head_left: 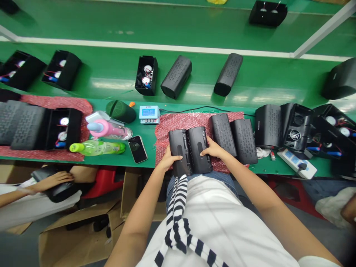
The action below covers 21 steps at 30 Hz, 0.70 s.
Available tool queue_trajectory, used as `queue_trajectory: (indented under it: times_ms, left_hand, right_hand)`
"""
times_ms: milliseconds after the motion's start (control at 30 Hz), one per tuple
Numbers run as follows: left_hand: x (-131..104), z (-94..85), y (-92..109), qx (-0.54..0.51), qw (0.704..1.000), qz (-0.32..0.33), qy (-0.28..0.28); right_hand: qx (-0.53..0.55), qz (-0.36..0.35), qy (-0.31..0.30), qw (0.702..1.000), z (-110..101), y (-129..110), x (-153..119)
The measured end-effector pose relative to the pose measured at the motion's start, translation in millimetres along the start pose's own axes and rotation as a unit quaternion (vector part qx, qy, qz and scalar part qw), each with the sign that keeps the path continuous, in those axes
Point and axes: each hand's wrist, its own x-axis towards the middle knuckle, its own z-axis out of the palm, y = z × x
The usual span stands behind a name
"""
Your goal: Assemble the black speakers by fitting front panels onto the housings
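Observation:
Two black speaker housings lie side by side at the near edge of the red bubble-wrap mat (162, 129). My left hand (168, 160) is closed on the outer side of the left speaker housing (178, 146), thumb across its top. On the right speaker housing (197, 142), my right hand (214, 149) grips the right side, its thumb also on top. Some fingers of both hands are hidden. Just right of them rest two textured black covers, one textured cover (222, 129) nearer my right hand and another textured cover (244, 141) beside it.
At the back stands a small blue meter (149, 115) with a cable. A phone (137, 149), a green bottle (97, 147) and a pink bottle (111, 129) lie left. Several housings fill the right, near a power strip (297, 163). A co-worker's hand (57, 180) is at left.

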Motion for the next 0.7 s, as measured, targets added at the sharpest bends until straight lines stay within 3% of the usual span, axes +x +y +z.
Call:
queue_trajectory:
  times_ms: [300, 700]
  left_hand:
    - [0, -4.9, -9, 0.045, 0.997, 0.067, -0.016]
    - [4, -8.1, -13, 0.064, 0.995, 0.067, -0.021]
  right_hand:
    - [0.009, 0.009, 0.003, 1.0, 1, -1, -1]
    - [-0.001, 0.001, 0.005, 1.0, -1, 2, -2]
